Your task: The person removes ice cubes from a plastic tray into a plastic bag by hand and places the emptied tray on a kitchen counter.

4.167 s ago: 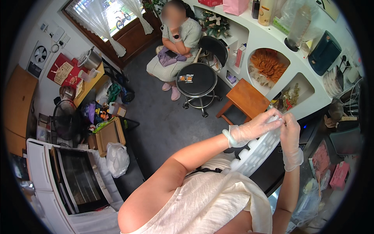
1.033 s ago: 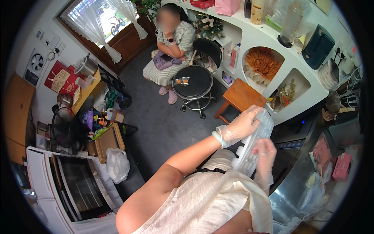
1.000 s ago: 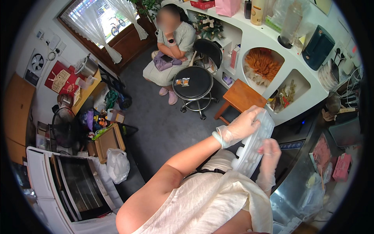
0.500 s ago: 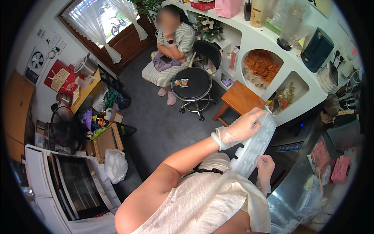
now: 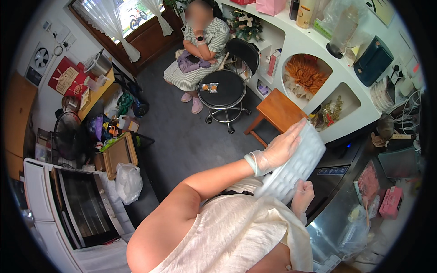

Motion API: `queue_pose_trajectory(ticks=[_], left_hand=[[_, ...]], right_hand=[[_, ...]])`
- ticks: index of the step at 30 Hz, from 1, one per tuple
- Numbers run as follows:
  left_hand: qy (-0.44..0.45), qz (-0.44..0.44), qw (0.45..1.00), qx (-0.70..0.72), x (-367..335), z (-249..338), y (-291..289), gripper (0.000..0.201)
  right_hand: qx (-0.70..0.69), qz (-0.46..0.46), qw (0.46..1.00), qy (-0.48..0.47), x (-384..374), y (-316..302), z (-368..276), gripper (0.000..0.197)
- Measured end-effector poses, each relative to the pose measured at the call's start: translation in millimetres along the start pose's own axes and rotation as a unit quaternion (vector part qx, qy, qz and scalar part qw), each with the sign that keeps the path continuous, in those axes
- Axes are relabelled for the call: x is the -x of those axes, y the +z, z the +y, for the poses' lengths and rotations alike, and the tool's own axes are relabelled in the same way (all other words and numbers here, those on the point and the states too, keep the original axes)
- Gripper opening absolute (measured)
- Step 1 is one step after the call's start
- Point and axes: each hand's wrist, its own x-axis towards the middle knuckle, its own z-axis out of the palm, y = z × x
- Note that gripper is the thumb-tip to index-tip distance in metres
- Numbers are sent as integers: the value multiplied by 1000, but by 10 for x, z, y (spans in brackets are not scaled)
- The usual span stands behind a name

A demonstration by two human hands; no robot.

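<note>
A translucent whitish plastic tray (image 5: 298,169) with rows of moulded cups is held tilted in front of my body. My left hand (image 5: 279,151), in a clear disposable glove with a pale bangle at the wrist, grips its far left edge, fingers stretched along that side. At the tray's near right edge is my right hand (image 5: 303,196), also gloved, its fingers curled and closed on the rim. Whether anything lies in the cups cannot be made out.
A metal worktop (image 5: 325,234) with plastic bags and a pink box (image 5: 390,202) lies at right. Ahead stand a wooden stool (image 5: 281,110) and a black round stool (image 5: 222,88). A seated person (image 5: 205,41) is beyond. An oven (image 5: 84,211) stands at left.
The tray has turned so its rows of cups face me more broadly. My left fingers have straightened along its edge; the right hand stays at the near rim. The view has shifted slightly.
</note>
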Motion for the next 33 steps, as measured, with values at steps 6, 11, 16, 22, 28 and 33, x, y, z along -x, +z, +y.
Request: queue_pose_trajectory(ticks=[6,11,16,22,28,33], left_hand=[[-111,-117,970,182,179,-23,-84,51],[-52,-140,980,128,449,-211,-96,53],[-160,-205,949,180,344,111,-331,48],[-74,-191,957,205,282,222,-158,51],[-59,-124,964,229,201,364,-146,56],[-85,-113,947,288,129,59,-78,55]], right_hand=[[22,14,1000,-13,-205,-115,-35,22],[9,-76,996,-33,-167,-187,-89,16],[-140,-81,987,17,-198,-23,-35,13],[-249,-76,965,37,-320,-123,53,6],[-267,-79,960,1,-372,-171,87,11],[-178,-68,982,-9,-319,-156,-34,14]])
